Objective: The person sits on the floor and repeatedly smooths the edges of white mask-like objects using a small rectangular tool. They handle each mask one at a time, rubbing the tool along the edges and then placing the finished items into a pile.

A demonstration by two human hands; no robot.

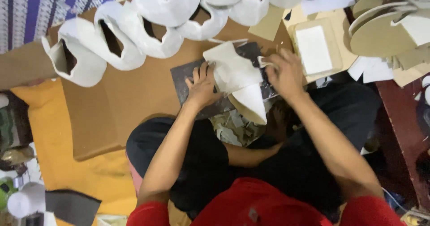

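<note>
A folded sheet (236, 76) was laid on a cutting mat (183, 80), pressed at its nine o'clock edge by the left hand (202, 85) and at three o'clock by the right hand (284, 74). Shaped shells (121, 33) were ranged at eleven o'clock, scraps (235, 130) at six.

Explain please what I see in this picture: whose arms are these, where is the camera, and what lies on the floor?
The camera sits on a person's head and looks down, so both arms are that person's own. The left hand presses flat on a white cut sheet, which lies on a dark grey mat. The right hand works at the sheet's right edge; whether it holds a tool is hidden. Under the mat is brown cardboard. Behind runs a row of white curved pieces. At right are round cardboard pieces. Paper scraps lie at the knees.
</note>
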